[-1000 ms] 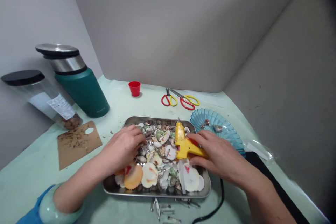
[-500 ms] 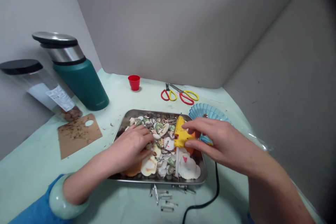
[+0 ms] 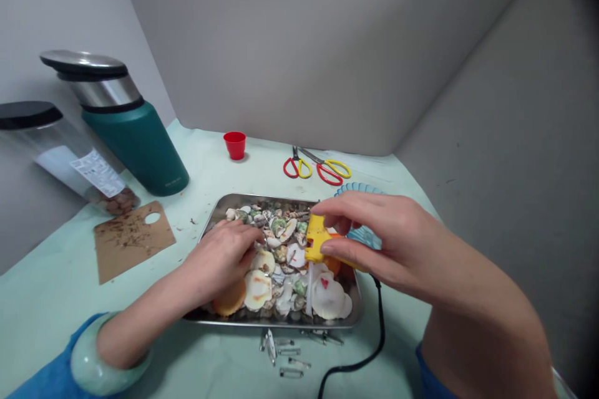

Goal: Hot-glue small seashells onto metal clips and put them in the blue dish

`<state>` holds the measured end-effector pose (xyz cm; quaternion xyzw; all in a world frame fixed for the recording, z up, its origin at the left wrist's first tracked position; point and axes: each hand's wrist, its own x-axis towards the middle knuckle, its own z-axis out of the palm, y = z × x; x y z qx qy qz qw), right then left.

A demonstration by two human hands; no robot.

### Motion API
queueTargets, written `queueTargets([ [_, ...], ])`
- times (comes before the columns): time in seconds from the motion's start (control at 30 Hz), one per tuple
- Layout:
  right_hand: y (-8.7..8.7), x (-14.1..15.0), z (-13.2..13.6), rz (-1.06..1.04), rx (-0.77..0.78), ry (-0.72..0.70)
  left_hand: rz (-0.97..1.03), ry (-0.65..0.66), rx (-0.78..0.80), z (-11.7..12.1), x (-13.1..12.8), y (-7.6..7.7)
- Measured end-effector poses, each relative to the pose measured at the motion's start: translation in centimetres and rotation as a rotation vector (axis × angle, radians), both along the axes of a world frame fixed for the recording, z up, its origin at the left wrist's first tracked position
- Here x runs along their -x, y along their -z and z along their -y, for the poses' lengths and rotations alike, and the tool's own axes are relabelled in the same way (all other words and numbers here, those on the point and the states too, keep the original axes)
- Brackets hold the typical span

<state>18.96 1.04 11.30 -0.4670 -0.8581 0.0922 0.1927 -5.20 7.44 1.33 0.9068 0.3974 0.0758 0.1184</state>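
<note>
A metal tray (image 3: 285,324) is heaped with many kinds of seashells (image 3: 281,254). My left hand (image 3: 225,255) rests on the shells at the tray's left, fingers curled downward; whatever they hold is hidden. On the tray's right side lies a yellow glue gun (image 3: 317,240), with a clear glue stick (image 3: 309,296) standing out of its back end. My right hand (image 3: 374,230) grips the gun from the right, thumb and forefinger on either side of its body. Under the stick is a white scallop shell (image 3: 330,300) with a red mark.
Safety pins (image 3: 290,355) and a black cord (image 3: 360,363) lie before the tray. Behind it are a red cup (image 3: 235,146) and two pairs of scissors (image 3: 330,171). A teal bottle (image 3: 140,143), lidded jar (image 3: 84,165) and brown board (image 3: 135,243) stand left; a blue plate (image 3: 360,189) is partly hidden.
My right hand has shifted left and up over the glue gun, whose stick has swung slightly left. My left hand moved right among the shells, then back left. The whole view has shifted.
</note>
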Motion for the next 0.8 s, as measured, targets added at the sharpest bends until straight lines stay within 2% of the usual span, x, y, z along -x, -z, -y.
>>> queueTargets([
  [0.17, -0.1, -0.8, -0.3, 0.001, -0.033, 0.039, 0.049, 0.128, 0.017, 0.1, 0.1, 0.1],
  [0.3, -0.1, -1.1, -0.4, 0.002, -0.036, 0.046, -0.041, 0.226, 0.02, 0.9, -0.5, 0.1],
  [0.57, -0.1, -1.5, -0.1, 0.002, -0.08, 0.075, -0.042, 0.17, -0.085, 1.2, -0.7, 0.3],
  [0.8, -0.3, -0.9, -0.1, 0.016, -0.061, 0.055, -0.102, 0.207, 0.012, 1.8, -1.4, 0.1],
])
